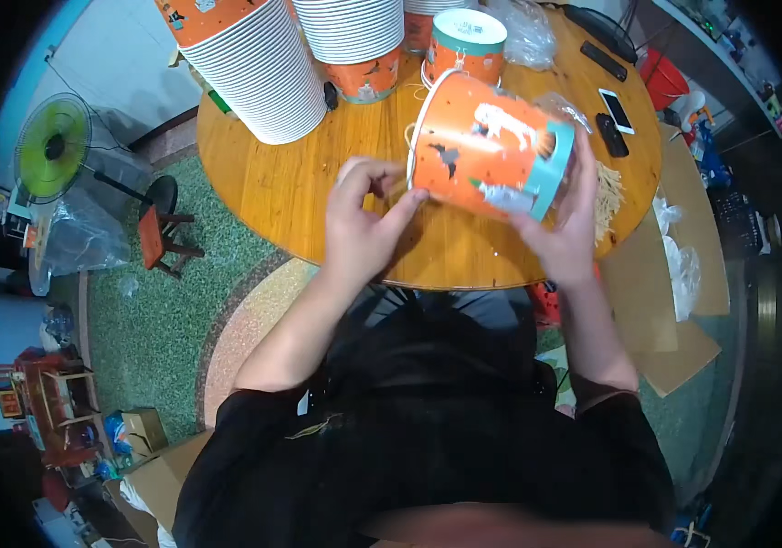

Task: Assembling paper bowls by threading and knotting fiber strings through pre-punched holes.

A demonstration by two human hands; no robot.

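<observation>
An orange paper bucket [473, 146] with a white rim, a teal base and printed figures is held tilted on its side above the table's near edge. My right hand [569, 224] grips its teal base, thumb on the near side and fingers round the far side. At the white rim on the left is my left hand [364, 210], fingers curled toward the mouth and thumb on the rim's outside. A thin beige cord loop [408, 135] shows beside the rim. The bucket's inside faces away from view, and my left fingertips are partly hidden.
On the round wooden table [272, 201] stand nested bucket stacks [258, 82] at back left and an upturned bucket [467, 46]. Beige cords [608, 201] lie right, near phones [617, 110] and a plastic bag [523, 32]. A green fan [55, 146] stands left; cardboard [633, 283] lies right.
</observation>
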